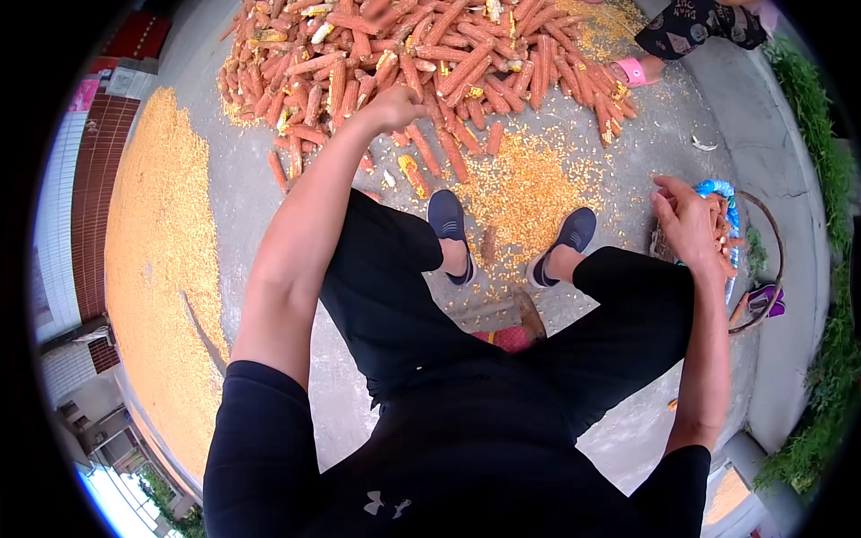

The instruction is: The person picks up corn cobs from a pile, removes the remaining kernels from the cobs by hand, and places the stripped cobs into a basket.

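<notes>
From where I stood, a broad spread of yellow corn kernels (pixel 161 287) covered the far-to-near length of the left side, on grey ground (pixel 242 206). To its right, the left hand (pixel 395 109) of a person in black (pixel 466 448) reached out over the near edge of a big heap of reddish corncobs (pixel 466 72); its fingers were curled, and I couldn't tell whether they gripped anything. Most of those cobs were stripped, though a few, like one (pixel 413 173) lying near the left shoe (pixel 446 215), had yellow kernels on them. A smaller patch of loose kernels (pixel 516 197) lay in the middle, between that shoe and the right one (pixel 578 229). Beyond, at the far right, another person's foot in a pink sandal (pixel 633 72) stood just beside the heap. Nearer on the right, the right hand (pixel 686 220) was by a blue-rimmed basket (pixel 733 215) with cobs (pixel 720 235) inside, thumb and forefinger apart, the rest loosely bent. A curved handle (pixel 783 251) arched off the basket's right side, and green plants (pixel 803 108) lined the right edge.
</notes>
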{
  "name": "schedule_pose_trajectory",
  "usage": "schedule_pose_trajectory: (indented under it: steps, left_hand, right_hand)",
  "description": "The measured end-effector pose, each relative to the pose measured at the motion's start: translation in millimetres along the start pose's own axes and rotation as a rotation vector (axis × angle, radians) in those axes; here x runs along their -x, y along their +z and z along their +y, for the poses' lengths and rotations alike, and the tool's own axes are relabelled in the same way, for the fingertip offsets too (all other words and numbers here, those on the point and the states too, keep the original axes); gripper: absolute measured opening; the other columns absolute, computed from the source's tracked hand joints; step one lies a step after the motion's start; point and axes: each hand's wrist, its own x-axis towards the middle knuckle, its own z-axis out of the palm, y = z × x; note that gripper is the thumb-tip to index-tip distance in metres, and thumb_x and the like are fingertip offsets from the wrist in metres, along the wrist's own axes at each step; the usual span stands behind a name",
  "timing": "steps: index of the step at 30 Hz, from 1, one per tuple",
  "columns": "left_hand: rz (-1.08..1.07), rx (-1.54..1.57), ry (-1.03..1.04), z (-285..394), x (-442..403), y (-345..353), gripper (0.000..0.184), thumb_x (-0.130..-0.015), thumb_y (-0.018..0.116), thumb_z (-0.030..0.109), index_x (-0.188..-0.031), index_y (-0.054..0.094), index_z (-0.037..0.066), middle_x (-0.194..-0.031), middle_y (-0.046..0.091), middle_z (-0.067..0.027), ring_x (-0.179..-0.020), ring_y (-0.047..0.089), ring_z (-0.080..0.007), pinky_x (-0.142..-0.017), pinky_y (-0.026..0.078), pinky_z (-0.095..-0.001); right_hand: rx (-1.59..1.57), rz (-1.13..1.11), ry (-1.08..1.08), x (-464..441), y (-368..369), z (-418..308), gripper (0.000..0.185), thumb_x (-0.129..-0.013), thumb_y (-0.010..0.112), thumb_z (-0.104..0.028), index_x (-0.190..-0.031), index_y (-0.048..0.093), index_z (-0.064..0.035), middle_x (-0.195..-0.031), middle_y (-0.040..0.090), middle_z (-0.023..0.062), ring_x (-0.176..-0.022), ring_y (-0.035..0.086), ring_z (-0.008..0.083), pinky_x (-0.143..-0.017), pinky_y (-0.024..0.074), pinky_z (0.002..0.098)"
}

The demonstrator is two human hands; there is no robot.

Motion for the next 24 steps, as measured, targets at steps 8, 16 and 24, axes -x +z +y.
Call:
schedule_pose_trajectory:
  steps: [8, 16, 24]
  left_hand:
    - [-0.216, 0.080, -0.210, -69.3, -18.1, 10.1, 0.041, -0.097, 0.066, 0.034, -0.117, 0.060, -0.002, -0.087, 0.068, -0.0150, -0.071, 0.072, -0.0260, -0.057, 0.059, -0.0393]
    - [0.027, 0.396, -0.325, -59.5, -90.6, 118.8, 0.055, -0.093, 0.070, 0.036, -0.130, 0.054, -0.002, -0.097, 0.069, -0.0170, -0.077, 0.072, -0.0271, -0.065, 0.060, -0.0410]
    - [0.262, 0.235, -0.648, -44.8, -150.4, 254.2, 0.079, -0.082, 0.074, 0.034, -0.142, 0.038, -0.003, -0.125, 0.064, -0.0285, -0.118, 0.064, -0.0415, -0.102, 0.051, -0.0426]
  right_hand:
    - [-0.011, -0.143, -0.020, -15.4, 18.6, -9.8, 0.029, -0.090, 0.068, -0.010, -0.115, 0.066, 0.0056, -0.087, 0.068, 0.0214, -0.072, 0.067, 0.0320, -0.070, 0.0530, 0.0410]
    - [-0.073, -0.229, -0.012, -31.8, 16.2, -39.0, 0.031, -0.090, 0.067, -0.005, -0.120, 0.063, 0.0041, -0.092, 0.065, 0.0213, -0.075, 0.067, 0.0313, -0.070, 0.0528, 0.0399]
    - [0.050, -0.387, 0.030, -46.5, 18.9, -46.1, 0.037, -0.088, 0.068, -0.005, -0.124, 0.061, 0.0014, -0.100, 0.063, 0.0211, -0.083, 0.065, 0.0399, -0.072, 0.0513, 0.0460]
